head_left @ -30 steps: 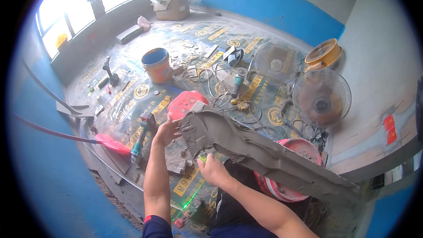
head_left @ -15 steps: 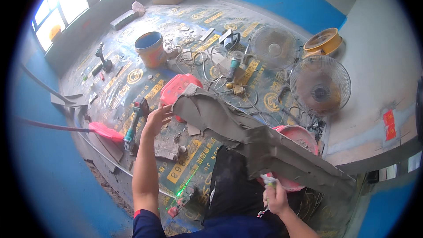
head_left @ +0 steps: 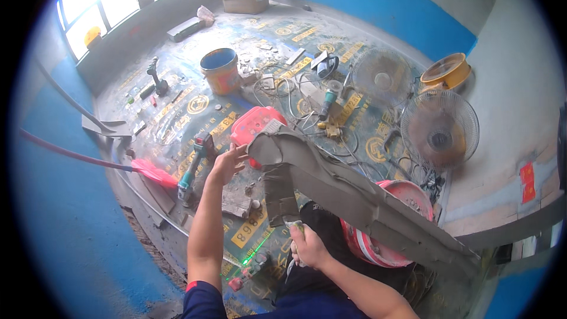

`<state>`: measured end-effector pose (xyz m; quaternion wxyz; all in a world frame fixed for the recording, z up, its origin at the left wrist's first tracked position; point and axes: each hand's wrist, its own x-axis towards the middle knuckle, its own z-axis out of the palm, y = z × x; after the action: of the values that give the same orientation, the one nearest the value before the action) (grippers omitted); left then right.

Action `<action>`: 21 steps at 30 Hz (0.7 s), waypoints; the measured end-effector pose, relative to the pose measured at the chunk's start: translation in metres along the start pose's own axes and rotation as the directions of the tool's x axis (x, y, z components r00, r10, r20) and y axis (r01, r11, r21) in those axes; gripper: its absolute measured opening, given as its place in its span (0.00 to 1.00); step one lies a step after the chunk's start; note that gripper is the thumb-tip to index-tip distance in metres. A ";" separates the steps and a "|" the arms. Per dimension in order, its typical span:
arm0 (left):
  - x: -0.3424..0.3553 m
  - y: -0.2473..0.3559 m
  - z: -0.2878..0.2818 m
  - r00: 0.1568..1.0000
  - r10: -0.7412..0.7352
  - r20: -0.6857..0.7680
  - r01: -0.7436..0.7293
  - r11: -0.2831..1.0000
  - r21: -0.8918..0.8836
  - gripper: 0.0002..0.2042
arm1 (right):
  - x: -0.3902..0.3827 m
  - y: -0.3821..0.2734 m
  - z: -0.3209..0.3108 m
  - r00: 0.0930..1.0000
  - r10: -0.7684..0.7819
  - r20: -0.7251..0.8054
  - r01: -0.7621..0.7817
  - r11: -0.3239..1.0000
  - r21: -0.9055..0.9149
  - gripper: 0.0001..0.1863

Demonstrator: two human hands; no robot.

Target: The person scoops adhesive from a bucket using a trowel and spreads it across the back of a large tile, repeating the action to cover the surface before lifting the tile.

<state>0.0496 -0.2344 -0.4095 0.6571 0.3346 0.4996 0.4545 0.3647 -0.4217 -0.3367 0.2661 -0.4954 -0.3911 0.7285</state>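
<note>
Blue walls ring our littered floor sheet (head_left: 195, 106). Head view: our left hand (head_left: 227, 164) — fingers spread — steadies the near end of the long mortar-caked grey straightedge (head_left: 354, 198), while our right hand (head_left: 307, 247) has dropped beneath it since a second ago, gripping a trowel (head_left: 293, 257) — rough, crusted surfaces everywhere.

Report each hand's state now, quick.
Left hand: open, fingertips at the end of the mortar-coated board.
Right hand: closed on a small tool, likely a trowel.
</note>
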 end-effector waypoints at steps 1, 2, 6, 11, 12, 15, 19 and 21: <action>0.000 0.000 0.000 1.000 0.009 0.005 -0.009 1.000 -0.006 0.29 | 0.007 -0.010 0.002 0.999 0.011 0.053 -0.012 1.000 0.015 0.20; -0.003 0.001 0.000 1.000 -0.004 0.006 0.004 1.000 -0.017 0.30 | 0.006 -0.027 -0.002 0.987 0.078 0.138 -0.089 0.993 0.072 0.21; -0.006 -0.004 0.001 1.000 0.023 0.006 -0.022 0.996 -0.083 0.31 | 0.012 -0.084 -0.018 0.979 0.110 0.171 -0.096 0.991 -0.089 0.23; -0.002 -0.016 0.007 0.999 0.027 -0.047 -0.035 0.984 -0.176 0.30 | 0.041 -0.166 -0.036 0.992 -0.119 0.048 0.103 0.517 -0.850 0.29; -0.003 -0.017 0.009 0.998 0.027 -0.057 -0.037 0.982 -0.183 0.30 | 0.045 -0.189 -0.034 0.996 -0.083 0.024 0.057 0.430 -0.901 0.32; 0.005 -0.022 0.012 0.998 0.038 -0.059 -0.048 0.982 -0.180 0.30 | 0.086 -0.216 -0.067 0.975 -0.163 0.149 0.166 0.096 -0.981 0.31; 0.000 -0.016 0.018 0.994 0.056 -0.094 -0.069 0.988 -0.139 0.29 | 0.105 -0.224 -0.080 0.971 -0.230 0.069 0.114 0.189 -0.975 0.27; -0.003 -0.016 0.018 0.992 0.064 -0.111 -0.078 0.989 -0.129 0.29 | 0.105 -0.231 -0.071 0.998 -0.038 -0.053 -0.029 0.465 -0.885 0.25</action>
<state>0.0711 -0.2426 -0.4182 0.6337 0.2828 0.4903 0.5273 0.3922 -0.1914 -0.2125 -0.0140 -0.5839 -0.7040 0.4040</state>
